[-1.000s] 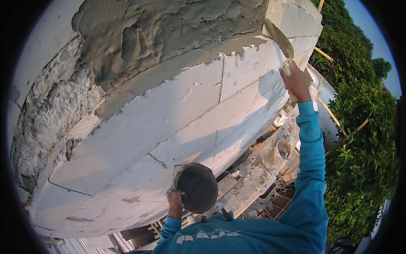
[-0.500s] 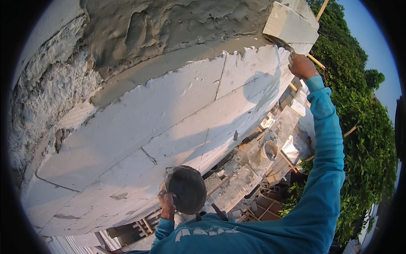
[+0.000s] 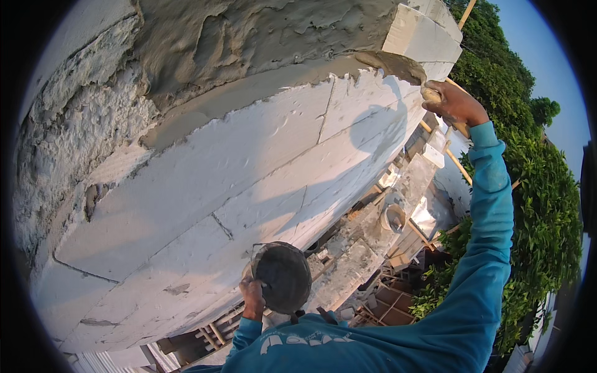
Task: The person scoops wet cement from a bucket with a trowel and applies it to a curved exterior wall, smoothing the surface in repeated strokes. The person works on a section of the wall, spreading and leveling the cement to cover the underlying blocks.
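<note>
My right hand [image 3: 459, 104], at the end of an outstretched arm, is closed round the handle of a trowel [image 3: 403, 67]. The mortar-smeared blade lies against the wall, at the right end of a band of wet grey mortar [image 3: 267, 46]. Below that band, the wall of large white blocks [image 3: 249, 161] shows bare. Low in front of me, my left hand [image 3: 252, 297] grips the rim of a round black bucket [image 3: 283, 278]. Its inside looks dark, and I cannot make out what it holds.
Far below runs a plank scaffold [image 3: 354, 267] with a whitish pail [image 3: 393, 219] on it. Bamboo poles [image 3: 459, 166] stick out beside the wall's right edge. Leafy trees [image 3: 535, 217] stand at the right. Old rough plaster [image 3: 81, 130] covers the wall's left part.
My right hand has turned at the wrist and shifted slightly right, and more of the trowel blade shows against the mortar. The bucket and left hand appear slightly further right.
</note>
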Demonstrator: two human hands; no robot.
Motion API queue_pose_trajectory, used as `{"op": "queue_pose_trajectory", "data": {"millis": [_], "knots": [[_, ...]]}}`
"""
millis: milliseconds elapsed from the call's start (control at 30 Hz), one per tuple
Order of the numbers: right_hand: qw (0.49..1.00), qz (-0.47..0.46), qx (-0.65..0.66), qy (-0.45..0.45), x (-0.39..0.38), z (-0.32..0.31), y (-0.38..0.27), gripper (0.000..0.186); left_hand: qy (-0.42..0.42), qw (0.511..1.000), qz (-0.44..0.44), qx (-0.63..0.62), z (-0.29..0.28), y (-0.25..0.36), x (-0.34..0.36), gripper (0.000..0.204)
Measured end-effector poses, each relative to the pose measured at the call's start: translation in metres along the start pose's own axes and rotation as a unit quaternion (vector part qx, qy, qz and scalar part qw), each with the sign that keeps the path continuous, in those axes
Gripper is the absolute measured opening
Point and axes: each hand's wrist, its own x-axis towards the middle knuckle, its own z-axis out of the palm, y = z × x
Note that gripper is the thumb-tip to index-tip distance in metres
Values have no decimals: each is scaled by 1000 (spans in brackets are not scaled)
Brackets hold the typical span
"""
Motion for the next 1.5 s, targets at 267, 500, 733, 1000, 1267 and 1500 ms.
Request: {"op": "queue_pose_trajectory", "data": {"millis": [267,500,733,1000,1267,1500], "knots": [[955,70,289,23,11,50,52,38,-5,1000,-5,1,1,-6,4,11],[946,67,51,314,26,190,9,47,-29,996,-77,22,19,18,3,21],[949,18,56,311,-105,201,-21,48,-8,993,-105,-57,27,15,8,15],[984,60,164,43,-261,285,-70,44,-72,991,-62,-97,51,43,6,19],[987,15,81,-139,-289,348,-84,38,-208,977,44,-17,73,86,0,46],[947,39,262,-180,-308,376,-135,26,-243,965,69,72,90,110,-8,58]]}}
